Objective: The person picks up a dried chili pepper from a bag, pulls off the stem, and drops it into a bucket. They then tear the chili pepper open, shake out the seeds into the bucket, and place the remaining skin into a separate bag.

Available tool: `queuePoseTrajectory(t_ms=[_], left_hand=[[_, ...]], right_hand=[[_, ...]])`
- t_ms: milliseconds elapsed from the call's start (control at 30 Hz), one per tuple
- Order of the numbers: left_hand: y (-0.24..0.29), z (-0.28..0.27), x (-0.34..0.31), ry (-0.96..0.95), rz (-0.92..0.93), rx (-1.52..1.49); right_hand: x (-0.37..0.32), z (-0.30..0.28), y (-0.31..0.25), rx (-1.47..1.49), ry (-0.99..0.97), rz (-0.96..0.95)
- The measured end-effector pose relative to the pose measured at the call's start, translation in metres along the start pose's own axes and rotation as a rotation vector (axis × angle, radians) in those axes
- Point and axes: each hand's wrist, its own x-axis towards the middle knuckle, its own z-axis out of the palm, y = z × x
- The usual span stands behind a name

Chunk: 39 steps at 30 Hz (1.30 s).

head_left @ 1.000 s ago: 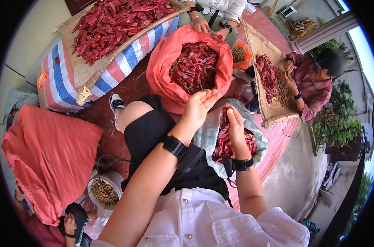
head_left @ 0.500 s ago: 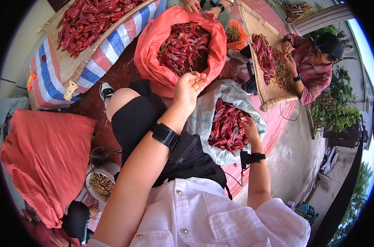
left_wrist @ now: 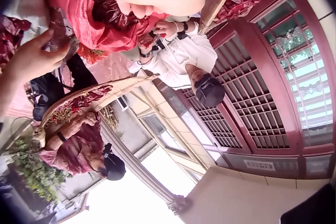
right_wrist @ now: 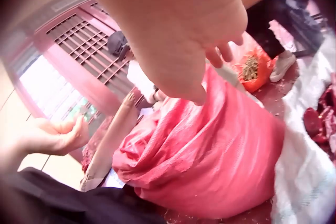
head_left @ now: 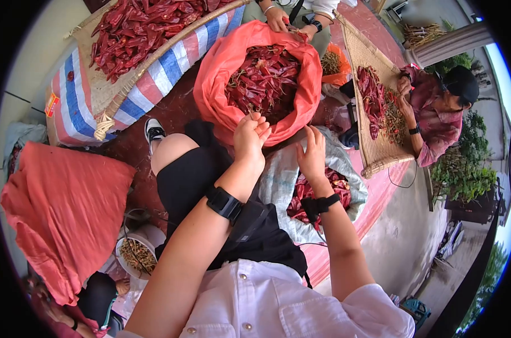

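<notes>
My left hand (head_left: 251, 139) is over the near rim of the large red sack (head_left: 213, 90), fingers curled, with a thin stem showing at the fingertips. The same hand (right_wrist: 55, 136) has its thumb and fingers together in the right wrist view. The sack is full of dried red chillies with stems (head_left: 266, 79). My right hand (head_left: 313, 155) is in the air beside it, thumb and fingers apart, holding nothing. Below that hand stands a pale woven sack (head_left: 275, 180) with dried chillies (head_left: 337, 188) inside, partly hidden by the forearm.
Across the red sack a person's hands (head_left: 280, 19) work at its far rim. To the right, a person in a cap (head_left: 452, 93) handles chillies on a woven tray (head_left: 373, 160). More chillies (head_left: 148, 34) lie on a mat at left. A bucket (head_left: 148, 234) and covered red bundle (head_left: 64, 214) stand nearby.
My right hand first held a chilli over the pale sack, lowered to it, and has now risen empty towards the red sack. My left fingers have curled in from a straighter pose.
</notes>
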Motion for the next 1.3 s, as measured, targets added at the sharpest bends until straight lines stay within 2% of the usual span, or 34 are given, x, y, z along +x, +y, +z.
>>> queuePoseTrajectory(t_ms=[67, 133, 200, 300, 567, 700, 767, 800, 867, 933, 1000, 1067, 1133, 1200, 1300], left_hand=[[0.002, 0.001, 0.006, 0.036, 0.036, -0.038], [0.004, 0.002, 0.014, 0.112, 0.168, -0.089], [0.006, 0.001, 0.021, 0.108, 0.219, -0.092], [0.005, 0.003, 0.029, 0.154, 0.251, -0.053], [-0.002, 0.009, 0.034, 0.157, 0.297, -0.012], [-0.004, 0.007, 0.039, 0.177, 0.327, -0.018], [-0.004, 0.008, 0.039, 0.217, 0.306, 0.030], [-0.010, 0.004, 0.044, 0.218, 0.307, 0.020], [-0.022, -0.002, 0.056, 0.243, 0.355, 0.110], [-0.023, -0.002, 0.054, 0.227, 0.314, 0.121], [-0.023, -0.003, 0.051, 0.207, 0.274, 0.133], [-0.022, -0.004, 0.048, 0.105, 0.098, 0.195], [-0.016, 0.002, 0.033, 0.052, 0.095, 0.224], [-0.015, 0.004, 0.026, -0.164, 0.327, 0.408], [-0.014, 0.002, 0.019, -0.287, 0.326, 0.375]], right_hand=[[0.028, 0.007, -0.018, 0.020, 0.012, -0.075], [0.051, 0.021, -0.027, 0.084, 0.022, -0.146], [0.068, 0.038, -0.033, 0.131, -0.065, -0.126], [0.087, 0.072, -0.033, 0.062, -0.216, -0.240], [0.117, 0.137, -0.024, -0.041, -0.541, 0.005], [0.116, 0.143, -0.010, 0.121, -0.516, 0.005], [0.115, 0.132, -0.008, 0.305, -0.420, 0.004], [0.115, 0.118, -0.016, 0.299, -0.424, -0.003], [0.115, 0.086, -0.032, 0.622, -0.312, 0.290], [0.112, 0.064, -0.030, 0.889, -0.217, 0.382], [0.104, 0.037, -0.033, 1.471, -0.213, 0.586], [0.091, 0.015, -0.040, 1.666, -0.185, 0.571], [0.074, 0.001, -0.047, 1.850, -0.151, 0.556], [0.057, -0.008, -0.059, 2.020, -0.115, 0.564], [0.037, -0.021, -0.078, 2.129, -0.102, 0.580]])
